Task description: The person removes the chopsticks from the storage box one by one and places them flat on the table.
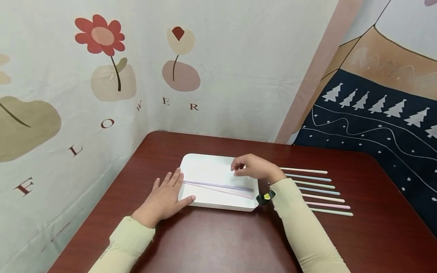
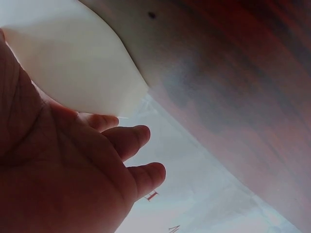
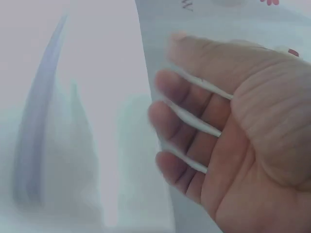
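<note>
A shallow white tray (image 1: pixel 211 167) lies on the table, holding a thin purple straw-like stick (image 1: pixel 222 185) and a pale pink one (image 1: pixel 235 193) that nearly meet at their left ends. My left hand (image 1: pixel 164 197) rests on the tray's left edge with its fingers extended and thumb spread over the near rim. In the left wrist view, the left hand (image 2: pixel 63 145) lies beside the tray wall (image 2: pixel 82 63). Over the tray's right part hovers my right hand (image 1: pixel 254 167), fingers loosely bent. The right wrist view shows that right hand (image 3: pixel 218 126) holding nothing, near the purple stick (image 3: pixel 36 126).
Several thin pastel sticks (image 1: pixel 324 197) lie in a spaced row on the dark red-brown table (image 1: pixel 218 242), right of the tray, partly behind my right forearm. A printed curtain (image 1: pixel 232 83) hangs behind the table's far edge and along its left side.
</note>
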{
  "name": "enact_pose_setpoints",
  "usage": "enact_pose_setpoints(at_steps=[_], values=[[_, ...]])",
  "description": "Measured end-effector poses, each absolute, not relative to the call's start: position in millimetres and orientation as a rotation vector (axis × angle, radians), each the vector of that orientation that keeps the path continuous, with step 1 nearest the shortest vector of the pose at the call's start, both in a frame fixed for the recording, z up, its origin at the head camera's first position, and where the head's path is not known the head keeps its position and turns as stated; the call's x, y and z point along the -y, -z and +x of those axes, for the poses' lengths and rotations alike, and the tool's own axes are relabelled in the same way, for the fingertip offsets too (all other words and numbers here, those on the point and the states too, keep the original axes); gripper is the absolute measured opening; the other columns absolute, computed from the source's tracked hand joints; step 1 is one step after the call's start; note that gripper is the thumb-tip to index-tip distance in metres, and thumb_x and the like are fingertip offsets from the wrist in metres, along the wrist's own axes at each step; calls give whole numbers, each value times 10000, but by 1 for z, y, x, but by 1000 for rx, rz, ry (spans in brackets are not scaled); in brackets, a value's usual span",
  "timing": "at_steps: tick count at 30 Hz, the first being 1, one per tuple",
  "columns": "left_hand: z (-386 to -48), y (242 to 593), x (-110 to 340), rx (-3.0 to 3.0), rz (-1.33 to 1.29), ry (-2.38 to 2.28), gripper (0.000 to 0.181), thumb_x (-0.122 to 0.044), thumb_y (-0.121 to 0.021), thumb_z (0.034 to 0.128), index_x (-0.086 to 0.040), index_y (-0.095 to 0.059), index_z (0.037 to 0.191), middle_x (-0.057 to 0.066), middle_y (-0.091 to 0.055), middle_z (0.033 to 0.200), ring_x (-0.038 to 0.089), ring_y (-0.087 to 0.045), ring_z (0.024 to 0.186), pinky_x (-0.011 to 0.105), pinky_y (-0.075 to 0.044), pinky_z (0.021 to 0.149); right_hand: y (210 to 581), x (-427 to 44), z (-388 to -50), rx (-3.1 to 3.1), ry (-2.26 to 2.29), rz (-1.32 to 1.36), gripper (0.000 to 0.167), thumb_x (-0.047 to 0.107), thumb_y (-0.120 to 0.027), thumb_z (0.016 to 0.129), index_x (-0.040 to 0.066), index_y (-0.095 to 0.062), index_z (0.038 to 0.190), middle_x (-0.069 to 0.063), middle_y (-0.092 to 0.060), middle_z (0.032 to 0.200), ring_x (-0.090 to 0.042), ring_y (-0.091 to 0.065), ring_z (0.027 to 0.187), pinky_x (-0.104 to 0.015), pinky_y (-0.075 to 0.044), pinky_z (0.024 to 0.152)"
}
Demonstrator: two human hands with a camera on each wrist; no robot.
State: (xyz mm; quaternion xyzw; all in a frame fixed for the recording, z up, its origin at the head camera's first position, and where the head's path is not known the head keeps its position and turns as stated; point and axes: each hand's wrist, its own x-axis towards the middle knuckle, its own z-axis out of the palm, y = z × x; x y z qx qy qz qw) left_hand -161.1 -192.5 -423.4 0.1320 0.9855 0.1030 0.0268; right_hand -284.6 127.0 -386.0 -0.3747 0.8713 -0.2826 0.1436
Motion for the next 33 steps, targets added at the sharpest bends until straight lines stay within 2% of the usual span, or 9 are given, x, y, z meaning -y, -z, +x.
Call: enact_pose_setpoints(at_steps=[16,33], values=[[-162,422,191,-3047,389,-297,989,-733,-402,932,40,-284,1536,185,-168,1630,455,-195,1459,681,-125,1121,418,-75,-304,-2305,792,-1139,87,89,-687,925,176,-688,924,76,-622,844,-92,-558,805,-249,-466,738],[-165,422,190,-3035,389,-297,976,-718,-413,939,42,-280,1536,188,-160,1631,462,-191,1458,684,-118,1120,431,-67,-302,-2290,727,-1173,123,65,-688,890,185,-701,914,82,-577,746,-50,-510,709,-223,-427,669]])
